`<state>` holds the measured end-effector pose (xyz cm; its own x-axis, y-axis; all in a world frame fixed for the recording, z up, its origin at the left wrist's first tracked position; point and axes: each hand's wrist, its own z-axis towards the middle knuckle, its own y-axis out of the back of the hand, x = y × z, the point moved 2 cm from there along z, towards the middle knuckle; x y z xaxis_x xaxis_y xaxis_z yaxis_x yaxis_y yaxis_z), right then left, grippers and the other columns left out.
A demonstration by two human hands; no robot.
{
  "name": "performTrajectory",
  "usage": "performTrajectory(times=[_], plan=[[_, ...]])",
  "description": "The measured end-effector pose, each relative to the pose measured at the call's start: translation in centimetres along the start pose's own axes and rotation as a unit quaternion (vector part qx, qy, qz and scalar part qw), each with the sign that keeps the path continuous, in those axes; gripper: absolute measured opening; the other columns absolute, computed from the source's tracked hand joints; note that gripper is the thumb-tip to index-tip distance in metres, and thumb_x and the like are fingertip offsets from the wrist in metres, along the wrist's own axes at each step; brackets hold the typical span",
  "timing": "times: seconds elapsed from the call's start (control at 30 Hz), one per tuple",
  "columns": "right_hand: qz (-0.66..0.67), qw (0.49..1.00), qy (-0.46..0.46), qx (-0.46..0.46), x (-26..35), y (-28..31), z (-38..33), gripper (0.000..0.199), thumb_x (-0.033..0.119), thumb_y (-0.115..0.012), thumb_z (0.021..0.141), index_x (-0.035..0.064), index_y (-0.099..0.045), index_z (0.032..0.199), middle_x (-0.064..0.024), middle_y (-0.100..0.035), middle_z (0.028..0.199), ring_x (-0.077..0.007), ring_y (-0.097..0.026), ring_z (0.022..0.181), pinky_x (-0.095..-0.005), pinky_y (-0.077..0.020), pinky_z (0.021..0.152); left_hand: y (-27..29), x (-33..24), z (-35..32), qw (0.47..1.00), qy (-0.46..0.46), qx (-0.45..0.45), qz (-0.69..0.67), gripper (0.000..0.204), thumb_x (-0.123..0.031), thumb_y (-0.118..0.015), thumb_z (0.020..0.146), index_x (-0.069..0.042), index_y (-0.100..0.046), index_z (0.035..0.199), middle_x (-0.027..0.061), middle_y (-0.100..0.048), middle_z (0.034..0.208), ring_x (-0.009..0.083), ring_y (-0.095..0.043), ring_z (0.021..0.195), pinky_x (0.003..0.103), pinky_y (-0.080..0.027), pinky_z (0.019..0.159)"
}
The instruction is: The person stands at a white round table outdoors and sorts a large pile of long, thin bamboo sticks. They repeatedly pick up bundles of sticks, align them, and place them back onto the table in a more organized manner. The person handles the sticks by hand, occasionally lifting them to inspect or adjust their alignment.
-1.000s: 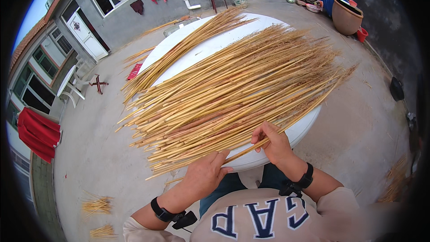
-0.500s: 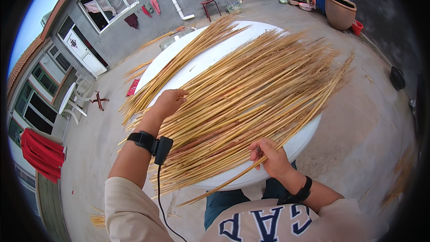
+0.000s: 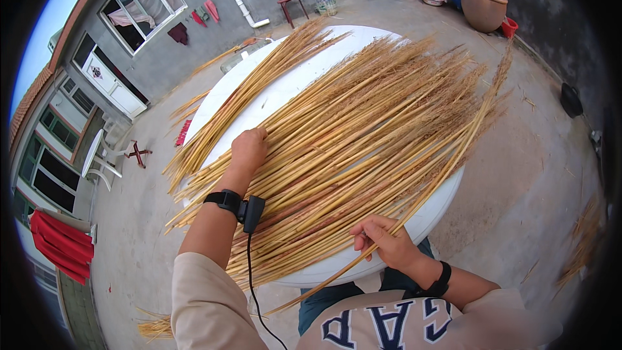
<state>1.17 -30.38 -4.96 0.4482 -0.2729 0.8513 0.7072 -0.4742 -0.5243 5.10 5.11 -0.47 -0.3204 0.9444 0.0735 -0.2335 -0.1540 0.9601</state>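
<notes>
Long dry straw-coloured stalks with feathery heads lie in a wide layer across a round white table. At the layer's left edge, my left hand rests with its fingers curled down among the stalks. It looks closed, but its fingertips are hidden, so any stalk in it cannot be made out. My right hand, at the table's near right edge, is closed round a few long stalks. Their heads point away to the far right and their cut ends come down toward my lap. A narrower bundle lies apart on the table's left side.
A black cable hangs from the device on my left wrist. More stalks lie on the ground at lower left. A stool stands by the grey wall, a large clay pot at far right, and a white table at left.
My left hand has come down onto the stalks, its fingers now curled rather than stretched forward. My right hand has shifted slightly left and lower, still holding its stalks, whose heads have swung farther upward.
</notes>
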Motion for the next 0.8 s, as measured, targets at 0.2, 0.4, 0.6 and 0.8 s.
performTrajectory(times=[0.2, 0.4, 0.6, 0.8], plan=[[-0.020, 1.000, -0.010, -0.002, -0.1, 0.1, 0.0, 0.031, 0.023, -0.042, 0.097, -0.0040, -0.057, 0.101, -0.0095, -0.059, 0.078, -0.0113, -0.056, 0.071, -0.0224, -0.0460, 0.053, 4.0, -1.6, -0.9, 0.997, -0.018, -0.056, -0.040, 0.011, -0.012, -0.064, 0.074, -0.007, -0.062, 0.084, 0.0108, -0.064, 0.082, 0.0307, -0.061, 0.081, 0.042, -0.049, 0.069], [-0.013, 1.000, -0.016, -0.002, 0.0, 0.1, -0.2, 0.029, 0.021, -0.044, 0.096, -0.0030, -0.058, 0.102, -0.0069, -0.060, 0.078, -0.0089, -0.055, 0.071, -0.0204, -0.0462, 0.055, 2.1, -3.2, -3.0, 0.996, -0.086, -0.005, -0.013, 0.006, -0.007, -0.056, 0.078, -0.005, -0.053, 0.083, 0.0150, -0.061, 0.081, 0.0338, -0.059, 0.082, 0.045, -0.048, 0.069], [-0.029, 0.999, -0.024, -0.004, 0.2, 0.1, -0.2, 0.027, 0.021, -0.047, 0.096, -0.0024, -0.059, 0.102, -0.0054, -0.061, 0.080, -0.0074, -0.056, 0.073, -0.0199, -0.0468, 0.056, 2.5, -1.3, 0.0, 0.999, 0.008, 0.012, -0.040, 0.014, -0.002, -0.050, 0.078, -0.006, -0.055, 0.091, 0.0139, -0.063, 0.090, 0.0332, -0.060, 0.087, 0.044, -0.048, 0.073], [-0.053, 0.998, -0.022, 0.002, 0.7, -0.3, -0.1, 0.028, 0.020, -0.045, 0.096, -0.0039, -0.058, 0.102, -0.0082, -0.061, 0.079, -0.0094, -0.057, 0.069, -0.0207, -0.0467, 0.055, 0.0, 0.9, 1.2, 0.996, 0.023, 0.062, -0.068, 0.025, -0.016, -0.066, 0.075, -0.009, -0.063, 0.099, 0.0137, -0.065, 0.096, 0.0326, -0.060, 0.090, 0.042, -0.049, 0.077]])
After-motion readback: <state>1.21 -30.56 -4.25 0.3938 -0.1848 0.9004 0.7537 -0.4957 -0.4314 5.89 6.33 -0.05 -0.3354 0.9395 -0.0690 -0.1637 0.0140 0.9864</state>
